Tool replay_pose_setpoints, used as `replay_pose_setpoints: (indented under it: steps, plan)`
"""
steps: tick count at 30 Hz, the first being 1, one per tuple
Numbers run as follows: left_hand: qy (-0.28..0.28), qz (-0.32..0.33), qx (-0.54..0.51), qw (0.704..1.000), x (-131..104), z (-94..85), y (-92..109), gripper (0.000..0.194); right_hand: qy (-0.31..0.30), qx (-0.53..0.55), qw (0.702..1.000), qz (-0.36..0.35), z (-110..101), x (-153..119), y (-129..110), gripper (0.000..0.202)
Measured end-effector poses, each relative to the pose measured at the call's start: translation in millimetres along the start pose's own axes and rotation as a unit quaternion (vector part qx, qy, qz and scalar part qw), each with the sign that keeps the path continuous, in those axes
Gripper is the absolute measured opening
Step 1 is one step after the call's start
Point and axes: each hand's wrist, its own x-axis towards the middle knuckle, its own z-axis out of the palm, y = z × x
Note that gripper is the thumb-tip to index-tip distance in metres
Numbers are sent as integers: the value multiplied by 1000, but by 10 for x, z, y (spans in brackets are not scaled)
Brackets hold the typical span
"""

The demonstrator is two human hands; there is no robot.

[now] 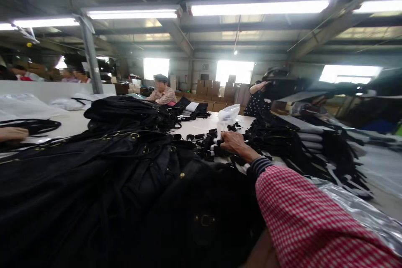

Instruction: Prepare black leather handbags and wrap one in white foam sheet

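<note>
One long white worktop point(75, 122), spread under everything. Heaped across its near half, a big pile of black bags point(103, 184) with small gold fittings, filling the lower left of the view. To the right, a stack of black straps point(282, 142), draped over the worktop edge. Beyond, a crinkled clear plastic bag point(228, 114), upright near the middle. Between pile and stack, a scatter of small black strap pieces point(204, 139). Right hand point(234, 142), in a red checked sleeve, reached out among those pieces, grip curled down onto them; whether closed on one, cannot tell. At the far left edge, a hand point(12, 134) resting on the worktop, owner unclear.
</note>
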Motion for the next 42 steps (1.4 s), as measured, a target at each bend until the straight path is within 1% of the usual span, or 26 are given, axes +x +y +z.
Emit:
replay_pose_setpoints:
  steps: [2, 4, 5, 6, 8, 10, 13, 15, 16, 18, 20, 21, 23, 25, 26, 27, 29, 33, 35, 36, 37, 38, 39, 40, 41, 42]
  plan:
    - [69, -38, -14, 997, 12, -73, 24, 26, -15, -1, 1000, 22, -291, -282, 291, 25]
    - [166, -80, -49, 982, -48, -136, 73, 25, -39, 15, 998, 39, -586, -658, 605, 20]
    - [201, -88, -68, 973, -89, -159, 95, 22, -50, 28, 997, 46, -720, -878, 753, 20]
    - [218, -93, -83, 968, -125, -175, 108, 17, -60, 41, 996, 53, -838, -1118, 886, 23]
    - [211, -87, -102, 968, -159, -184, 109, 9, -60, 88, 991, 76, -1001, -1640, 1091, 29]
    - [205, -88, -115, 968, -133, -162, 85, 7, -44, 141, 982, 114, -1052, -2185, 1210, 31]
    - [219, -120, -138, 959, -52, -87, 46, 9, -1, 178, 971, 158, -945, -2928, 1258, 27]
    - [224, -152, -154, 950, -20, -31, 28, 14, 28, 173, 970, 168, -812, -3298, 1238, 25]
    - [223, -163, -160, 947, -16, -7, 21, 16, 39, 178, 968, 173, -748, -3430, 1221, 25]
    - [222, -171, -168, 945, -26, 24, 9, 17, 48, 218, 955, 194, -657, -3592, 1186, 26]
    - [222, -167, -170, 946, -49, 33, -1, 17, 38, 313, 920, 231, -641, -3645, 1157, 27]
    - [222, -163, -170, 946, -61, 31, -5, 17, 32, 378, 891, 248, -659, -3647, 1146, 27]
    - [224, -159, -171, 946, -78, 24, -8, 18, 28, 508, 815, 276, -718, -3625, 1125, 25]
    - [225, -159, -173, 946, -84, 16, -6, 18, 36, 594, 747, 297, -747, -3570, 1103, 24]
    - [226, -160, -175, 945, -84, 13, -3, 18, 41, 610, 728, 310, -729, -3526, 1089, 23]
    - [226, -162, -178, 944, -83, 9, -1, 18, 46, 612, 720, 324, -683, -3469, 1074, 21]
    - [225, -167, -181, 943, -81, 0, 4, 18, 52, 590, 726, 350, -514, -3320, 1042, 19]
    - [214, -176, -197, 940, -82, -38, 12, 17, 62, 533, 757, 373, -99, -3033, 1009, 24]
    - [199, -181, -207, 940, -79, -69, 17, 16, 58, 508, 776, 370, -6, -3015, 1032, 25]
    - [192, -183, -210, 941, -76, -84, 19, 16, 63, 489, 792, 359, 0, -3054, 1052, 23]
    - [186, -185, -213, 941, -72, -97, 21, 17, 81, 456, 821, 334, -15, -3122, 1075, 18]
    - [182, -187, -216, 941, -68, -106, 23, 17, 112, 406, 859, 292, -44, -3215, 1098, 15]
    - [180, -186, -218, 941, -63, -110, 23, 17, 148, 344, 897, 235, -79, -3321, 1117, 15]
    - [182, -183, -216, 942, -60, -108, 23, 17, 181, 279, 928, 170, -113, -3431, 1131, 18]
    - [189, -174, -207, 944, -57, -102, 22, 16, 203, 222, 947, 108, -139, -3534, 1138, 22]
    - [199, -160, -190, 948, -55, -92, 22, 16, 210, 186, 958, 60, -153, -3621, 1138, 25]
